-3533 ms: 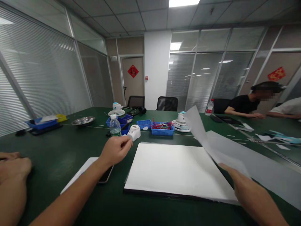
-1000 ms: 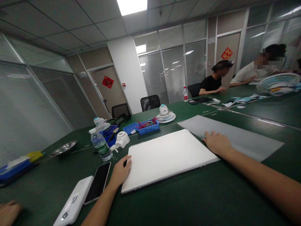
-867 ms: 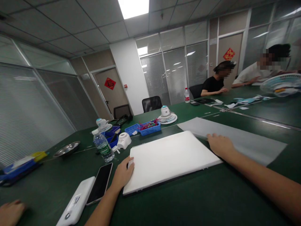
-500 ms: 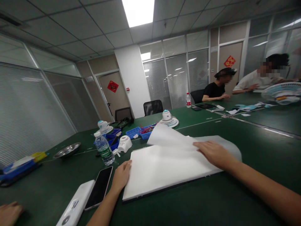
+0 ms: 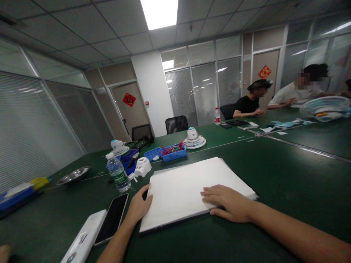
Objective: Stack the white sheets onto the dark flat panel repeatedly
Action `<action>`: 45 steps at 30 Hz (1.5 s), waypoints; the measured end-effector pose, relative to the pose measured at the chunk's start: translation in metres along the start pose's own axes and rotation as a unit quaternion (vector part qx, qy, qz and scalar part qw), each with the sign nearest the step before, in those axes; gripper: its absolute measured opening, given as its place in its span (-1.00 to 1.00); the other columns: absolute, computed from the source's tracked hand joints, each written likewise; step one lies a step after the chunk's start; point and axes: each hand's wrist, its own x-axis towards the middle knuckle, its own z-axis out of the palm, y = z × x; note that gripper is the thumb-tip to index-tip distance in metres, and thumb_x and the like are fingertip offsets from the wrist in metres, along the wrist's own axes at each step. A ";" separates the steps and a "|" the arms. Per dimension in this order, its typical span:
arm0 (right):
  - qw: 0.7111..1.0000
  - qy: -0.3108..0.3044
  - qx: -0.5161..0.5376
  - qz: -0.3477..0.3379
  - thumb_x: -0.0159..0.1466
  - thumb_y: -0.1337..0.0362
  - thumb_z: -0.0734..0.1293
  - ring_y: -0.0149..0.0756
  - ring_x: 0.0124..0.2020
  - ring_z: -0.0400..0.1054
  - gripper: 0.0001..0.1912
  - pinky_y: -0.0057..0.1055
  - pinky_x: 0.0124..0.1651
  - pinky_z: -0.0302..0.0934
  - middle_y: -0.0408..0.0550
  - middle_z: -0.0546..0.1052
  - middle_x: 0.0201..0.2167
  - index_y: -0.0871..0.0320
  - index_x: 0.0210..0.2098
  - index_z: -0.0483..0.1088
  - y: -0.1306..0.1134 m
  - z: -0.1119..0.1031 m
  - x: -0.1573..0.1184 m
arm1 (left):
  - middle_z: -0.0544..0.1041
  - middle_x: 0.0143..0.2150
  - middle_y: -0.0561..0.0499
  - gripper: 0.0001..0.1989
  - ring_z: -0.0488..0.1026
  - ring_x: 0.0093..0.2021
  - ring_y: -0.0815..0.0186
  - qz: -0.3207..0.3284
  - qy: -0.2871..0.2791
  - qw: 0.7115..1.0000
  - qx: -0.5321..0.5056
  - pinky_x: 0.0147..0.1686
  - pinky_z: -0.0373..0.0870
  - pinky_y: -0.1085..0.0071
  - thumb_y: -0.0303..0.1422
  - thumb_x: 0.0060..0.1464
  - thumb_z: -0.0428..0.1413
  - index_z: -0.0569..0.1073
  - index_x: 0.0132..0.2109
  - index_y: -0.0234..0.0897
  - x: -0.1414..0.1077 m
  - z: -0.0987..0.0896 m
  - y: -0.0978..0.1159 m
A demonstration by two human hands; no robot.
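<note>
A thick stack of white paper sheets (image 5: 183, 182) lies on the green table before me, with something dark along its lower edge. My left hand (image 5: 140, 205) rests against the stack's left edge, thumb and forefinger apart. Flat on the top sheet near the front edge lies my right hand (image 5: 226, 202), palm down with fingers stretched out. To the left of my left hand are a dark-screened smartphone (image 5: 112, 219) and a long white device (image 5: 85, 235) side by side.
A water bottle (image 5: 118, 173), white plastic housing (image 5: 143, 167) and blue tray of coloured wires (image 5: 174, 152) stand beyond the stack. Fan parts (image 5: 194, 138) and a metal dish (image 5: 74, 176) lie farther off. Two people sit at the far right; another person's hand (image 5: 4, 254) shows lower left.
The lifted sheet now lies flat on the stack. My right hand has moved left and nearer, from the curled sheet onto the paper. My left hand's thumb and forefinger have spread.
</note>
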 end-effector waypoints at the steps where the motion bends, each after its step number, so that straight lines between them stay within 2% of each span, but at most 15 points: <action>1: 1.000 -0.004 0.008 -0.004 0.39 -0.01 0.19 -0.06 0.32 0.16 -0.48 -0.01 0.31 0.05 0.02 0.35 0.27 0.05 0.25 0.30 0.002 -0.001 -0.001 | 0.45 0.26 -0.14 -0.41 0.40 0.23 0.07 -0.010 0.001 1.000 0.009 0.28 0.20 0.18 -0.32 0.03 0.10 0.39 0.24 -0.29 -0.001 0.000 0.003; 4: 0.999 -0.012 0.026 -0.021 0.41 0.05 0.17 -0.11 0.33 0.14 -0.52 -0.02 0.33 0.03 -0.02 0.36 0.27 0.03 0.26 0.30 0.006 -0.002 -0.003 | 0.42 0.28 -0.17 -0.40 0.35 0.28 0.04 -0.032 -0.006 0.999 0.034 0.30 0.16 0.14 -0.35 0.03 0.08 0.38 0.26 -0.30 -0.002 0.003 0.009; 9: 0.999 -0.005 0.029 -0.037 0.38 0.14 0.23 -0.14 0.31 0.18 -0.54 -0.05 0.33 0.04 -0.03 0.39 0.24 0.03 0.25 0.31 0.011 -0.003 -0.006 | 0.32 0.34 -0.19 -0.43 0.17 0.38 0.06 0.005 -0.035 0.998 0.043 0.39 -0.05 0.11 -0.27 0.07 0.05 0.42 0.22 -0.35 0.000 0.009 0.007; 12: 1.000 0.010 0.009 -0.019 0.32 0.01 0.30 -0.08 0.31 0.18 -0.42 0.00 0.34 0.01 0.01 0.38 0.25 0.04 0.28 0.28 0.015 -0.002 -0.006 | 0.28 0.35 -0.25 -0.41 0.14 0.39 0.07 0.016 -0.047 0.998 0.047 0.40 -0.09 0.10 -0.24 0.09 0.02 0.41 0.22 -0.43 0.001 0.011 0.003; 15: 0.998 0.048 -0.037 -0.005 0.27 -0.10 0.32 0.01 0.28 0.21 -0.37 0.06 0.31 0.03 0.07 0.39 0.23 0.07 0.23 0.33 0.017 0.000 -0.004 | 0.26 0.36 -0.27 -0.39 0.12 0.40 0.08 0.028 -0.052 0.997 0.058 0.40 -0.11 0.09 -0.22 0.12 -0.01 0.37 0.25 -0.47 0.002 0.012 0.001; 21: 0.980 0.130 -0.101 -0.111 0.36 0.11 0.29 -0.13 0.11 0.39 -0.65 -0.11 0.15 0.22 0.07 0.54 0.04 0.10 0.07 0.43 0.013 0.003 -0.003 | 0.28 0.35 -0.23 -0.41 0.14 0.39 0.06 -0.002 -0.040 0.998 0.054 0.39 -0.06 0.11 -0.21 0.11 0.05 0.38 0.23 -0.41 0.001 0.014 0.006; 27: 0.960 0.152 -0.162 -0.168 0.39 0.29 0.23 -0.24 0.01 0.43 -0.74 -0.23 0.04 0.29 0.07 0.57 -0.03 0.14 0.02 0.43 0.008 0.003 0.000 | 0.32 0.33 -0.29 -0.35 0.21 0.36 -0.01 -0.034 -0.023 0.998 0.042 0.35 0.04 0.13 -0.17 0.06 0.11 0.39 0.23 -0.46 0.002 0.014 0.005; 31: 0.925 0.189 -0.220 -0.246 0.35 0.38 0.27 -0.27 -0.04 0.46 -0.78 -0.24 -0.01 0.33 0.08 0.57 -0.03 0.19 -0.03 0.45 0.007 0.005 0.005 | 0.40 0.29 -0.23 -0.38 0.31 0.31 0.02 -0.044 -0.009 0.999 0.021 0.32 0.12 0.18 -0.13 0.03 0.14 0.44 0.19 -0.37 0.004 0.014 0.000; 34: 0.899 0.194 -0.256 -0.298 0.31 0.41 0.32 -0.25 -0.07 0.47 -0.81 -0.25 -0.05 0.36 0.10 0.55 0.00 0.25 -0.09 0.47 0.008 0.004 0.007 | 0.44 0.26 -0.19 -0.45 0.34 0.28 0.07 -0.038 -0.005 0.999 -0.004 0.31 0.14 0.21 -0.15 0.12 0.04 0.46 0.17 -0.37 0.006 0.012 -0.003; 39: 0.879 0.216 -0.294 -0.306 0.30 0.40 0.33 -0.20 -0.05 0.47 -0.84 -0.27 -0.12 0.40 0.13 0.56 0.01 0.25 -0.13 0.50 0.012 -0.005 0.003 | 0.42 0.28 -0.09 -0.49 0.32 0.30 0.21 -0.025 0.001 0.998 -0.050 0.30 0.16 0.27 -0.26 0.21 -0.13 0.44 0.20 -0.33 0.011 0.004 -0.010; 42: 0.874 0.234 -0.294 -0.307 0.28 0.42 0.35 -0.12 0.02 0.45 -0.81 -0.24 -0.10 0.41 0.13 0.55 0.03 0.27 -0.12 0.51 0.015 -0.015 -0.003 | 0.44 0.27 -0.07 -0.47 0.37 0.27 0.18 0.006 -0.017 0.997 -0.079 0.30 0.19 0.23 -0.23 0.18 -0.08 0.42 0.22 -0.31 0.009 -0.002 -0.009; 45: 0.871 0.241 -0.295 -0.311 0.28 0.44 0.35 -0.08 0.08 0.42 -0.78 -0.19 -0.05 0.41 0.15 0.53 0.06 0.29 -0.08 0.50 0.019 -0.026 -0.007 | 0.50 0.21 -0.12 -0.43 0.40 0.23 0.06 0.044 -0.052 0.992 -0.103 0.28 0.23 0.11 -0.14 0.08 0.09 0.45 0.20 -0.29 0.003 -0.007 -0.004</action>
